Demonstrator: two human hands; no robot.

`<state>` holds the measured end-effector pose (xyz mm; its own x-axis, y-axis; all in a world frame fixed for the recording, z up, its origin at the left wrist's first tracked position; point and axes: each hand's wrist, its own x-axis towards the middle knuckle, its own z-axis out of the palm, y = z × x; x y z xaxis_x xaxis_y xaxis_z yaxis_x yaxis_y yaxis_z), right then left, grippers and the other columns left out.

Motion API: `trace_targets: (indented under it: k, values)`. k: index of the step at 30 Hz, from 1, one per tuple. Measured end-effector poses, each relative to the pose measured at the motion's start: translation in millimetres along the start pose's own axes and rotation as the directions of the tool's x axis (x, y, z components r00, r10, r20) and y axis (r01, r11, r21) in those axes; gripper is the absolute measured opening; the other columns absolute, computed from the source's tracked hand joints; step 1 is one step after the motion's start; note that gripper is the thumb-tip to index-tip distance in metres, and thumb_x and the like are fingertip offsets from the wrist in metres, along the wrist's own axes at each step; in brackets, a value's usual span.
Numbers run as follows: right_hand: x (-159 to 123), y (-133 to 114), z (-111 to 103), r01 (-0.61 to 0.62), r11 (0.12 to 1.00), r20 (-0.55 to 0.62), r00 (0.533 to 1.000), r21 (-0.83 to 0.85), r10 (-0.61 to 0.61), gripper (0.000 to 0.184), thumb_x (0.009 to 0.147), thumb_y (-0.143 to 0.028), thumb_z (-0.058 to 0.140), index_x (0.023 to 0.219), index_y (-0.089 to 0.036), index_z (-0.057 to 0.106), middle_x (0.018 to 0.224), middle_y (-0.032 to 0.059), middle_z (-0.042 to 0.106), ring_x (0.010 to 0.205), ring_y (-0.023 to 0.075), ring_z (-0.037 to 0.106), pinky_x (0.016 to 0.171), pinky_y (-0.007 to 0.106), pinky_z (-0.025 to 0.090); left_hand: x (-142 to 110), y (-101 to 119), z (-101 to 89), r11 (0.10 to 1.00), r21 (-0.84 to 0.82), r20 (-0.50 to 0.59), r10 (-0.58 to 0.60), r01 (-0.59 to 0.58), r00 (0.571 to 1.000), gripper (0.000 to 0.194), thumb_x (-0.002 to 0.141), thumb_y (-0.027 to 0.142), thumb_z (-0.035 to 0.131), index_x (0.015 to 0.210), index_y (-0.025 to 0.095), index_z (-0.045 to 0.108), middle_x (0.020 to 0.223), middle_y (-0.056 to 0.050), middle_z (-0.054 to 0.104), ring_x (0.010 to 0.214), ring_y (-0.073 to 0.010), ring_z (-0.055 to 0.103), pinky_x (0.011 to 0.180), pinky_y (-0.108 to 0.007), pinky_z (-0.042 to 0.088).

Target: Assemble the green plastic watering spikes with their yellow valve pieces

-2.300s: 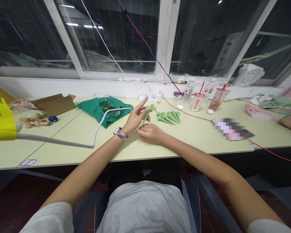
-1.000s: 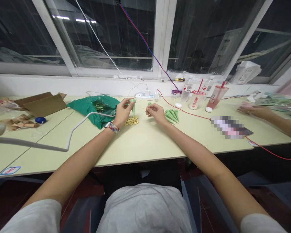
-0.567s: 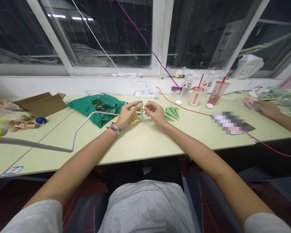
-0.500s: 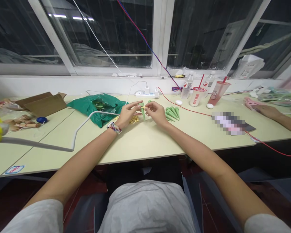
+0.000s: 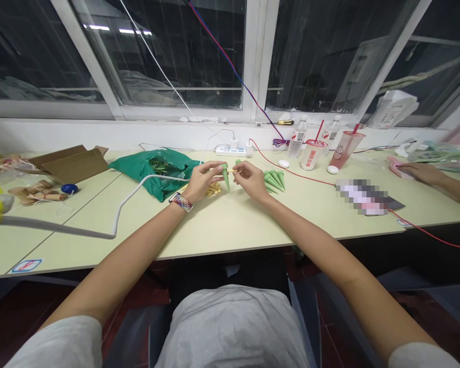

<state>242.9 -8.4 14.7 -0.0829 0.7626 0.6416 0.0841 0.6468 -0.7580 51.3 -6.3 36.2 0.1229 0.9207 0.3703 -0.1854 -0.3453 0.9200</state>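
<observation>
My left hand (image 5: 200,183) has its fingers closed on a green cone-shaped spike (image 5: 226,179), held with the wide capped end up and the point down. Between the thumb and fingers of my right hand (image 5: 252,181) is a small pale yellow piece (image 5: 231,171), its tip at the right side of the spike. Whether the two touch I cannot tell. Beneath my left hand lies a pile of small yellow pieces (image 5: 213,189), partly hidden. Several more green spikes (image 5: 275,180) lie together just right of my right hand.
Left of my hands sits an open green plastic bag (image 5: 132,166), with a grey bent rod (image 5: 117,217) in front. Cups (image 5: 313,156) and bottles (image 5: 296,140) stand at the back right. A red cable (image 5: 310,177) crosses the table. Far right, another person's hand (image 5: 425,173) touches a pink object.
The yellow piece, earlier across the upper part of the spike, now shows to its right. Both hands stay nearly in place. The view has shifted slightly.
</observation>
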Motion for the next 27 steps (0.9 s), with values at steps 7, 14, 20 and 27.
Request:
trace_targets:
  k: [7,14,20,27]
  values:
    - [0,-4,-6,0.142,0.983,0.024,0.990,-0.118,-0.141,0.010,0.091,-0.031,0.064,0.094,-0.024,0.070,0.094,0.0022,0.072,0.074,0.0163,0.071,0.071,0.031,0.058,3,-5,-4.2,0.999,-0.013,0.045,-0.034,0.035,0.998,0.045,0.067,0.046,0.096,0.101,0.019,0.085,0.105,-0.011,0.081,0.098,-0.0244,0.076,0.095,-0.042,0.064]
    - [-2,0,-8,0.087,0.992,0.037,0.996,-0.086,-0.084,0.014,0.091,-0.038,0.069,0.092,-0.024,0.074,0.087,0.0022,0.076,0.079,0.0206,0.076,0.076,0.035,0.062,1,-6,-4.4,1.000,0.005,0.063,-0.030,0.029,0.998,0.045,0.064,0.046,0.098,0.098,0.019,0.085,0.105,-0.011,0.082,0.098,-0.0276,0.078,0.098,-0.049,0.064]
    - [-2,3,-10,0.022,0.999,0.069,0.997,0.046,-0.026,0.016,0.086,-0.039,0.076,0.087,-0.023,0.075,0.084,0.0024,0.077,0.078,0.0225,0.078,0.079,0.039,0.064,-6,2,3.5,0.998,-0.015,0.054,-0.057,0.058,0.997,0.048,0.058,0.046,0.101,0.092,0.016,0.085,0.103,-0.013,0.082,0.098,-0.0295,0.078,0.099,-0.053,0.063]
    - [-3,-2,-11,0.019,0.995,0.100,0.995,0.095,-0.029,0.014,0.084,-0.036,0.077,0.085,-0.022,0.076,0.081,0.0021,0.077,0.077,0.0225,0.077,0.079,0.040,0.065,-9,6,7.7,0.995,-0.047,0.067,-0.084,0.087,0.994,0.046,0.056,0.043,0.102,0.090,0.016,0.085,0.102,-0.012,0.082,0.094,-0.0282,0.079,0.096,-0.052,0.064]
